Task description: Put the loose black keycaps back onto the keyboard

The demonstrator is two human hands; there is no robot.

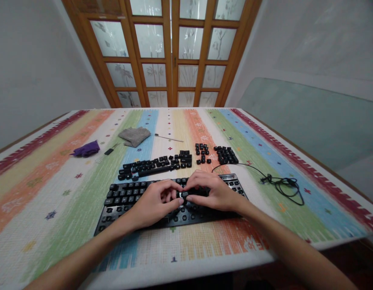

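A black keyboard (174,218) lies in front of me, its upper left rows fitted with keycaps and its lower rows showing bare switches. Over its middle my left hand (157,198) and my right hand (212,191) meet fingertip to fingertip. Between both thumbs and index fingers is a small black keycap (185,195), partly covered by the fingers. Whether it sits on a switch or just above one, I cannot tell. Behind the keyboard, loose black keycaps (156,163) lie in rough rows, with smaller groups of keycaps (226,155) farther right.
The keyboard's black cable (285,185) lies coiled on the right. A grey cloth (134,136), a purple cloth (86,149), a small black-handled tool (108,151) and a thin rod with a dark end (169,138) are farther back on the striped tablecloth (62,193).
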